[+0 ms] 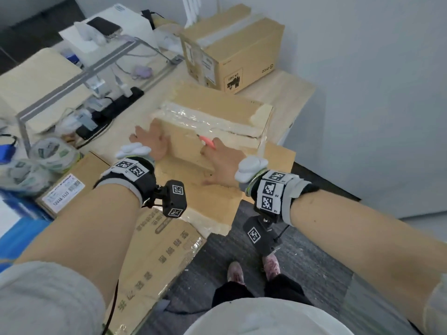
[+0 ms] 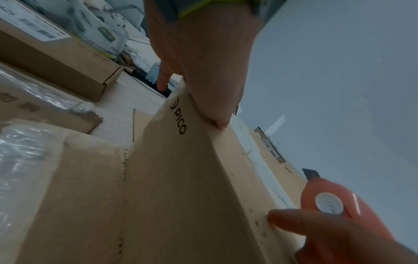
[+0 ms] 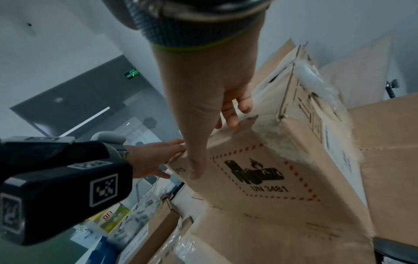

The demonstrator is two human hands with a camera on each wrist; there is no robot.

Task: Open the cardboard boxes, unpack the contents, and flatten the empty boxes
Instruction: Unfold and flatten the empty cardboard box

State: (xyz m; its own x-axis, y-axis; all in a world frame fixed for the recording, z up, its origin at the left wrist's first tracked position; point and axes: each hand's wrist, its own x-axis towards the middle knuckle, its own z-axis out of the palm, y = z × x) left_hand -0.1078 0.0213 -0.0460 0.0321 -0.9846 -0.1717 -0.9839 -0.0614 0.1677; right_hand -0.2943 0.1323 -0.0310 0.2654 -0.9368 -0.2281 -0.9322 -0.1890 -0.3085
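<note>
progress looks early to middling: the brown taped cardboard box (image 1: 212, 131) in hand sits on a flattened sheet of brown cardboard (image 1: 217, 201) at the edge of the pale wooden table (image 1: 285, 90), and its clear tape seam along the top looks unbroken, so it is not yet open. left hand (image 1: 154, 141) lies flat against the box's left end, fingers straight and spread, steadying it. right hand (image 1: 222, 158) pinches a small orange box cutter (image 1: 208, 142), thumb and fingers clamped on its body, blade out at the near top edge. behind it a second brown cardboard box with a printed hazard label (image 1: 232, 54) stands closed. flattened printed cardboard (image 1: 154, 262) near the table's front suggests at least one box is finished. cutting, unpacking and flattening remain.
</note>
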